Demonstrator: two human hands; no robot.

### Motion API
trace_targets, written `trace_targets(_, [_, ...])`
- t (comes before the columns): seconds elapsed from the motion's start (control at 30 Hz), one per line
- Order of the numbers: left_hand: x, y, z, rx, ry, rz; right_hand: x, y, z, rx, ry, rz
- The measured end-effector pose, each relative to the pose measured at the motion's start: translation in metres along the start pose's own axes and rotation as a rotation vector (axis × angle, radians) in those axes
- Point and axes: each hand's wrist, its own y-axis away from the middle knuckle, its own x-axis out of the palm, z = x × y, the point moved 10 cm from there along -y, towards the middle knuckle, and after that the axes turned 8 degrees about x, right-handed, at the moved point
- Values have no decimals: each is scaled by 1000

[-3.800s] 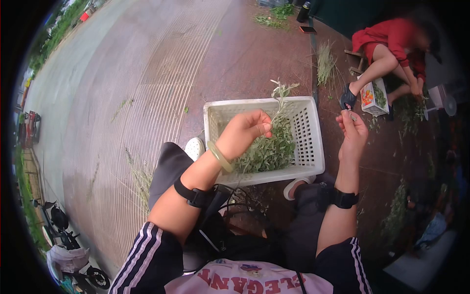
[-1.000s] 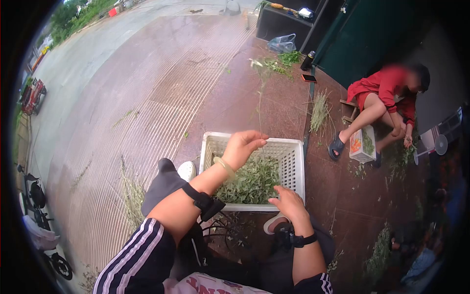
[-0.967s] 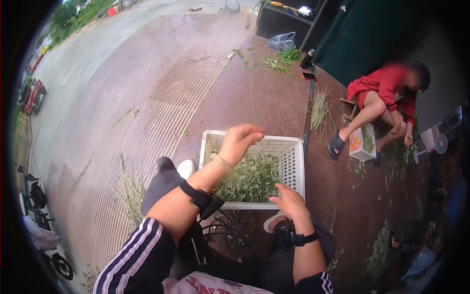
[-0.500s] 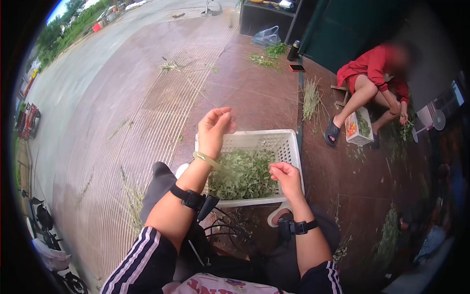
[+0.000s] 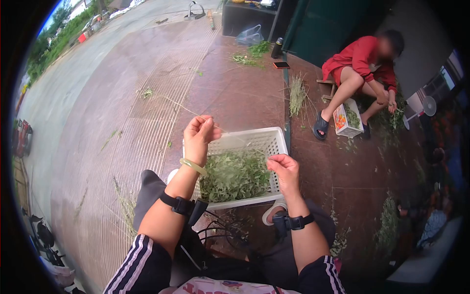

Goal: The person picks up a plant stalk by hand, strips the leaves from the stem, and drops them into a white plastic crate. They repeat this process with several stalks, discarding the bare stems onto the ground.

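Observation:
A thin pale plant stem (image 5: 180,105) runs from a leafy tip at the upper left down to my left hand (image 5: 199,137), whose fingers are pinched round it above the rim of a white basket (image 5: 245,201). Green leaves (image 5: 234,177) fill the lower part of that basket. My right hand (image 5: 285,171) is at the basket's right side, thumb and fingertips pressed together. The stem seems to pass on from my left hand towards my right fingertips, where its end is too thin to make out clearly.
A person in red (image 5: 361,61) sits at the right, beside a small white basket (image 5: 348,131). Stems (image 5: 297,95), a phone (image 5: 281,65), a black bottle (image 5: 277,48) and a plastic bag (image 5: 250,36) lie or stand beyond my basket. A fan (image 5: 429,106) stands far right.
The view has shifted, so the surroundings appear further left. My left hand sits slightly lower, and the stem now slants between the leafy tip and my hands.

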Motion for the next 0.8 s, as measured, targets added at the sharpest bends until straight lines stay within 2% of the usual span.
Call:
trace_targets(0.17, [0, 0, 1, -7, 0, 21, -1, -2, -1, 5, 38, 1])
trace_targets(0.3, [0, 1, -1, 23, -15, 9, 13, 4, 8, 5, -85, 77])
trace_targets(0.43, [9, 4, 3, 3, -53, 85, 16, 3, 1, 11, -4, 93])
trace_targets(0.47, [12, 5, 5, -8, -76, 115, 15, 2, -6, 23, 234, 83])
trace_targets(0.57, [35, 16, 22, -6, -304, 415, 23, 15, -33, 156, 880, 190])
trace_targets(0.6, [46, 26, 27, 5, -430, 530, 30, 22, -34, 78, 1173, 245])
trace_targets(0.63, [55, 37, 35, -40, -515, 648, 27, 25, -40, 132, 1297, 261])
trace_targets(0.7, [66, 63, 59, -236, -480, 864, 17, 33, -47, 250, 1544, 292])
trace_targets(0.8, [85, 102, 75, -434, -278, 1008, 9, 28, -18, 144, 1358, 168])
